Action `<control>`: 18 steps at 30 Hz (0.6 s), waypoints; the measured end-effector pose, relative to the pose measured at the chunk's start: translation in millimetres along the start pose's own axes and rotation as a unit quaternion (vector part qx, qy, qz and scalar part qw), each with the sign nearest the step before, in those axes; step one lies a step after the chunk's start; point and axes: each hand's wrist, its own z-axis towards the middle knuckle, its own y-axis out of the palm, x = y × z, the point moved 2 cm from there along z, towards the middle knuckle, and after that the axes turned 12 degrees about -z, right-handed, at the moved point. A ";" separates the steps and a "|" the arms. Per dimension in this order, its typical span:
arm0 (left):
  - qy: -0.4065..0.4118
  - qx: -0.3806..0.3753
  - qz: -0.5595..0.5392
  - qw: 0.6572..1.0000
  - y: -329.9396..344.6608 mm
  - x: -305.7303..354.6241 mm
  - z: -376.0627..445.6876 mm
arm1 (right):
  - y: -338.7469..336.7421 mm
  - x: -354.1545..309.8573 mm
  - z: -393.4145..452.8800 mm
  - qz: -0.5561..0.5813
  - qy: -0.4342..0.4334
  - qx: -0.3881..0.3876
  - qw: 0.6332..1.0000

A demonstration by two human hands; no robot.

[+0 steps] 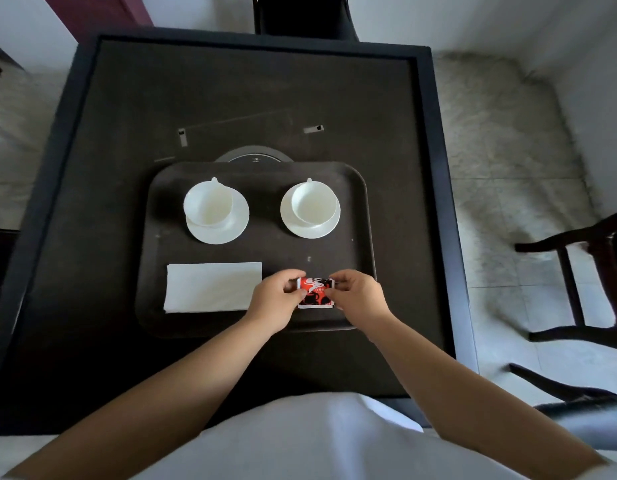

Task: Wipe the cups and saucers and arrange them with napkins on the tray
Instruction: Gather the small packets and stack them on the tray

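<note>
Together, both hands pinch the red packet between them.

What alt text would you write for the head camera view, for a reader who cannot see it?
Two bare hands, left hand and right hand, hold a small red packet over a dark tray. The tray carries two white cups on saucers and a white napkin.

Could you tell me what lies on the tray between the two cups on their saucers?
Nothing: the head view shows only bare tray between the left cup and the right cup.
</note>
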 end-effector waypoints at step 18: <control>-0.006 0.033 0.138 0.990 18.1 1.0 31.8 | 12.3 8.8 39.8 -0.117 0.035 0.035 0.992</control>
